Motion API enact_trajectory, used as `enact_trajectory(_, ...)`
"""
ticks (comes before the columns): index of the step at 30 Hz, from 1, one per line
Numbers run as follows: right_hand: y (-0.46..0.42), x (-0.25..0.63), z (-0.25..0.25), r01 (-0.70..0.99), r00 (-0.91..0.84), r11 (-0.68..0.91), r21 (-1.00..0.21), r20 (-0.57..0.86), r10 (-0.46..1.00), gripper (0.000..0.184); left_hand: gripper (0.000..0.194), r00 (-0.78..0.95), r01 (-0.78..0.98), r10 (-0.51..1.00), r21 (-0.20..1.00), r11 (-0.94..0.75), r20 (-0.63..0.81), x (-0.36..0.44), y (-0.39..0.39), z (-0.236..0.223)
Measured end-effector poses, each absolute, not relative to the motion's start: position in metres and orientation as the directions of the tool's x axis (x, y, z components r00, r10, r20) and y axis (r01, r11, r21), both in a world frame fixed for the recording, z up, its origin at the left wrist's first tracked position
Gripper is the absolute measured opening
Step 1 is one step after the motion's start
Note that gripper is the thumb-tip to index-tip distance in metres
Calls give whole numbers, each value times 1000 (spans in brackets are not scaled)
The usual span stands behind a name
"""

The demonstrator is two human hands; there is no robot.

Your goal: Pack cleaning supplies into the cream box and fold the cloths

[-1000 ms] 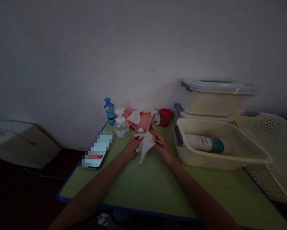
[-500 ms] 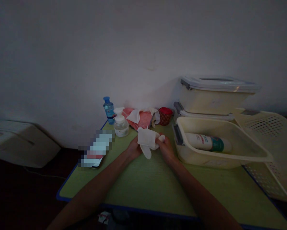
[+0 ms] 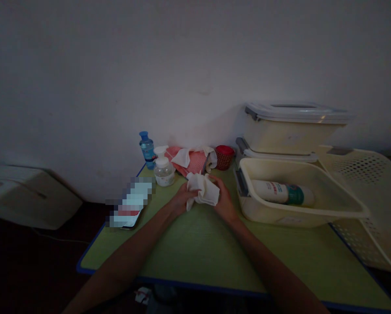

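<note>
Over the middle of the table, my left hand [image 3: 180, 199] and my right hand [image 3: 224, 201] both hold a soft white cloth item [image 3: 209, 192]. It is bunched and folded, with a short end hanging on the left; whether it is a sock, a glove or a plain cloth cannot be made out. The left fingers close around its left side, thumb across the front. My right hand grips the right edge, its fingers partly behind the fabric. Just beyond lies a red-and-white patterned cloth pile [image 3: 195, 162] with white pieces on top.
A clear pump bottle [image 3: 164, 174], a blue bottle [image 3: 147, 150] and a phone [image 3: 133, 203] are on the left. A red woven basket [image 3: 224, 158] stands at the back. To the right, an open cream bin [image 3: 300, 216] holds a white-and-green bottle [image 3: 280, 193]; lidded boxes [image 3: 293, 131] are stacked behind.
The white cloth item has been turned and opened out between my hands. Its rounded hanging end has shifted left, and a wider flap now faces my right hand.
</note>
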State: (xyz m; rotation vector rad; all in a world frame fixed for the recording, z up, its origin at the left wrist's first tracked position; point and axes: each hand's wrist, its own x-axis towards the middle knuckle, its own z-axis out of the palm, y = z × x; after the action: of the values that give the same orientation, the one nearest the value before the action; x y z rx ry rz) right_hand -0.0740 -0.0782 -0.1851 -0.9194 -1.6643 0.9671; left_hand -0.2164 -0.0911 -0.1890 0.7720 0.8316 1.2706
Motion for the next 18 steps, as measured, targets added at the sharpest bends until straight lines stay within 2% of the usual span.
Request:
enact_trajectory(3, -80, -74, -185, 175, -256, 495, -851, 447, 857, 56, 54, 45, -455, 991, 881, 132, -125, -213, -91, -187)
enact_trajectory(6, -82, -74, -181, 140, -267, 556, -819, 510, 818, 50, 55, -7, -411, 987, 900, 144, -161, -211, -91, -185)
enact_trajectory(8, -82, -74, -178, 58, -233, 501, -864, 476, 848, 36, 54, -9, -399, 985, 904, 156, -174, -210, -92, -185)
enact_trajectory(12, -76, -74, -183, -104, -198, 287, -952, 302, 932, 8, 48, 17, -384, 978, 902, 197, -206, -209, -91, -187)
enact_trajectory(14, -71, -76, -190, -138, -177, 228, -964, 250, 952, 7, 44, 24, -376, 975, 901, 214, -222, -209, -90, -190)
enact_trajectory(18, -66, -78, -201, -264, -104, 102, -959, 133, 986, 20, 40, 54, -402, 970, 884, 238, -237, -210, -88, -194)
